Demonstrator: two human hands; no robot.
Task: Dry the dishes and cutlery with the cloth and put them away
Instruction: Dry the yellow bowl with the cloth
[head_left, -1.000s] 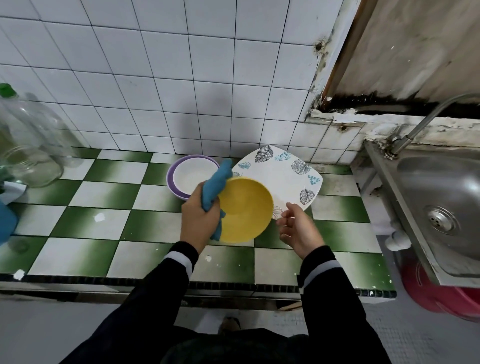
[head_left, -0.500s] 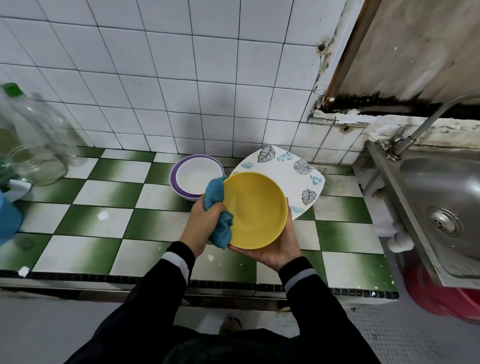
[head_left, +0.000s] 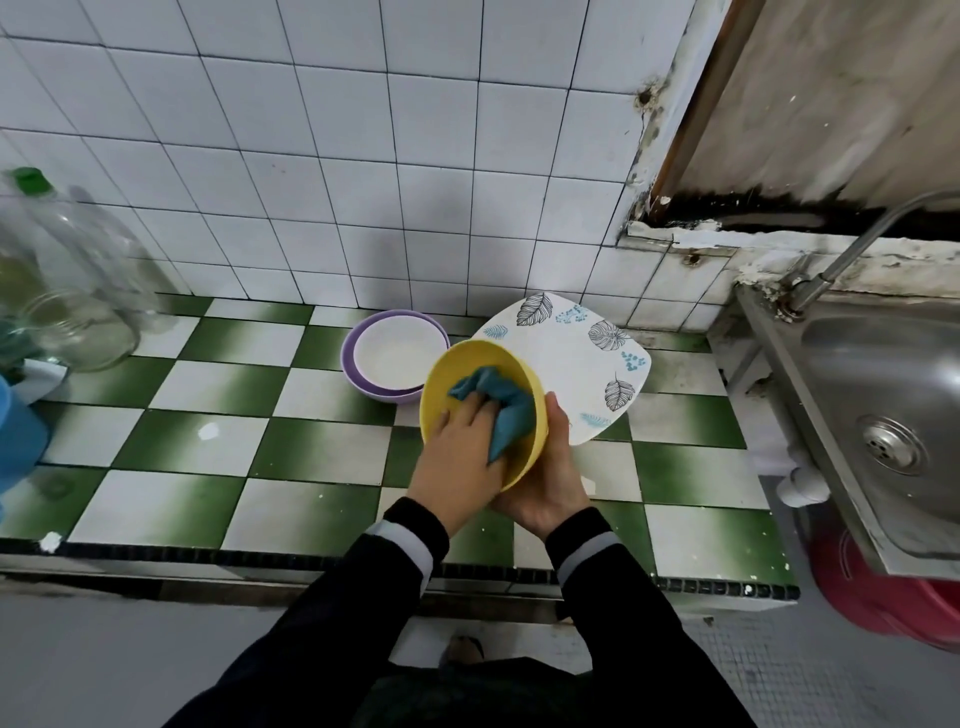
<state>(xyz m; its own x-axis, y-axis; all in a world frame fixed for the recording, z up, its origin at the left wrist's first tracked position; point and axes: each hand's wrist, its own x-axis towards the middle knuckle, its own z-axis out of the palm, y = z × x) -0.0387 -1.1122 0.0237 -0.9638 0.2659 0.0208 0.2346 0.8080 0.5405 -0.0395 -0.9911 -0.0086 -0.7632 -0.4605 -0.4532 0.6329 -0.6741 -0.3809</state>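
Yellow round bowl (head_left: 470, 371) held tilted above the green-and-white checkered tile counter (head_left: 311, 457), near its front edge.
Left hand (head_left: 457, 457) fingers clamp the bunched teal cloth (head_left: 501, 410) inside it; right hand (head_left: 551, 480) curls underneath, thumb on the rim.

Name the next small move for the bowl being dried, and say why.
Probably sweep the cloth around the inner wall of the yellow bowl. The left hand holds the cloth bunched in the near part of the interior, the far part lies uncovered, and the right hand cups the tilted bowl from below, steady enough for wiping.
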